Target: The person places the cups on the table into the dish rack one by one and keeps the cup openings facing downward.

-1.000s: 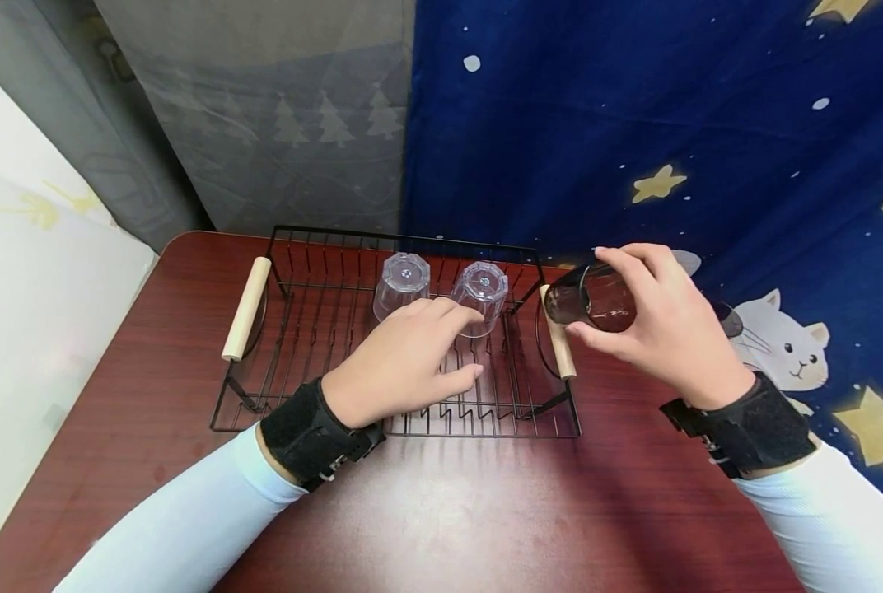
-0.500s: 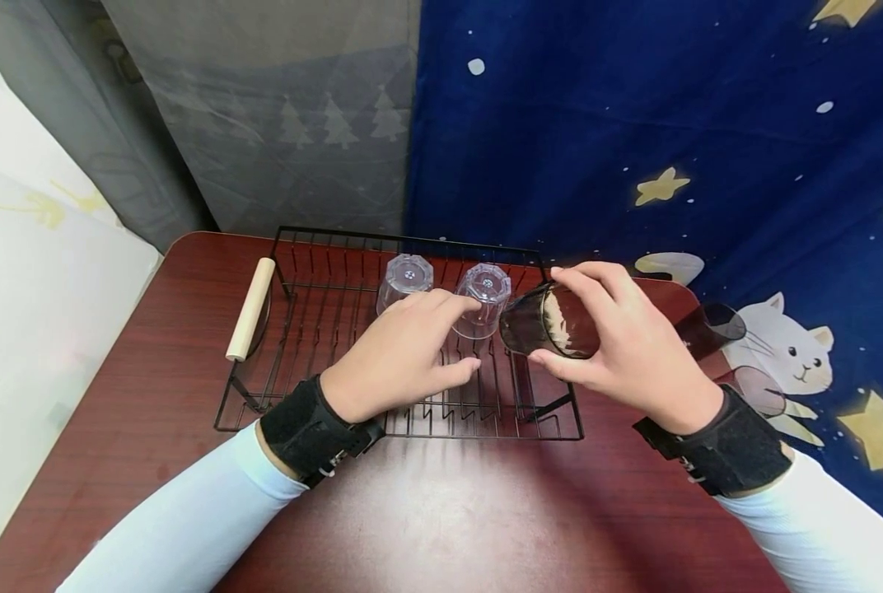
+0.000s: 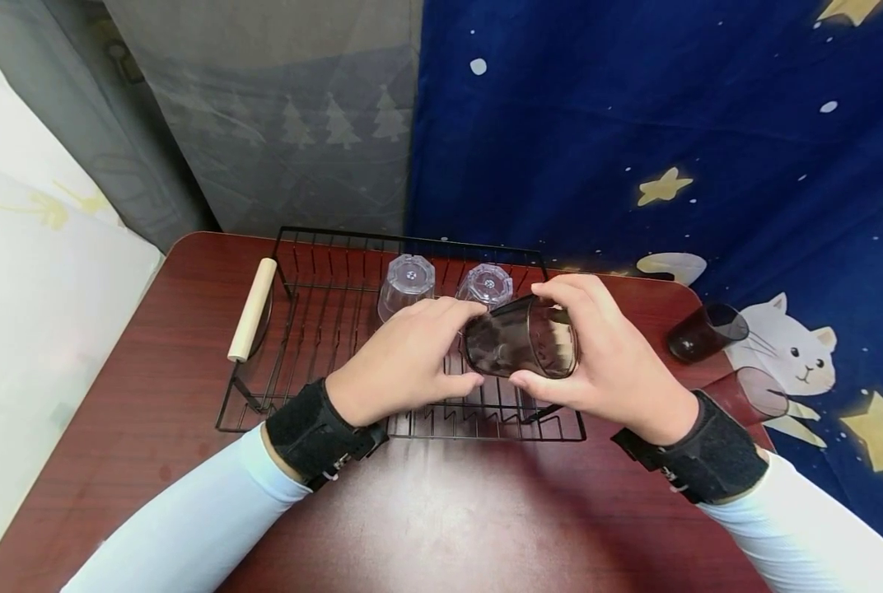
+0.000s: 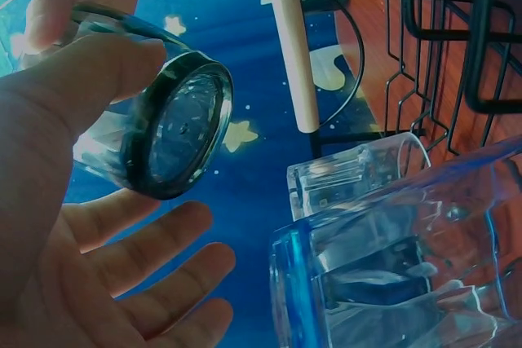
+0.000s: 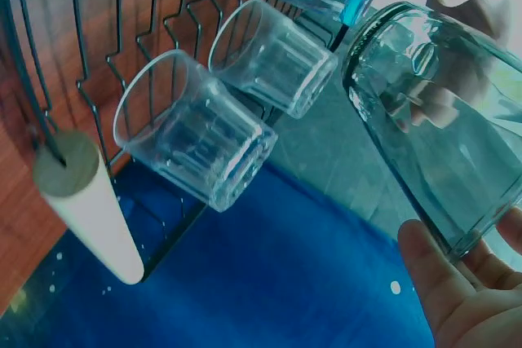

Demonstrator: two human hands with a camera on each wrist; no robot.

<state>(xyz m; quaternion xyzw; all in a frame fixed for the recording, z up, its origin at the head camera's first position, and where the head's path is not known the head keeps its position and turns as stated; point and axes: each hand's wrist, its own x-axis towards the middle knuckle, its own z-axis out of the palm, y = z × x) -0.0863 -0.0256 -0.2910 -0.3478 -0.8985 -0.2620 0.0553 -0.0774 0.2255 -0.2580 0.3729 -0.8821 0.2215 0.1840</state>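
In the head view my right hand (image 3: 597,354) grips a smoky drinking glass (image 3: 508,342) near its rim, tilted on its side above the black wire dish rack (image 3: 412,424). The glass's thick base (image 4: 183,129) points toward my left hand (image 3: 400,358). That hand's fingers are spread and gently bent around the base end, with the thumb overlapping the glass in the left wrist view. Behind the hands, a clear glass (image 3: 408,284) and another clear glass (image 3: 488,282) stand upside down in the rack. A glass with a blue edge (image 4: 298,283) sits close to my left hand, hidden in the head view.
A wooden handle (image 3: 252,309) tops the rack's left end; the right one (image 5: 94,218) shows in the right wrist view. A dark glass (image 3: 704,333) and a reddish glass (image 3: 749,394) stand at the table's right edge. Curtains (image 3: 545,148) hang behind.
My right hand has carried the smoky glass leftward from beyond the rack's right handle to my left hand, uncovering the two glasses at the right edge. The left hand has barely moved.
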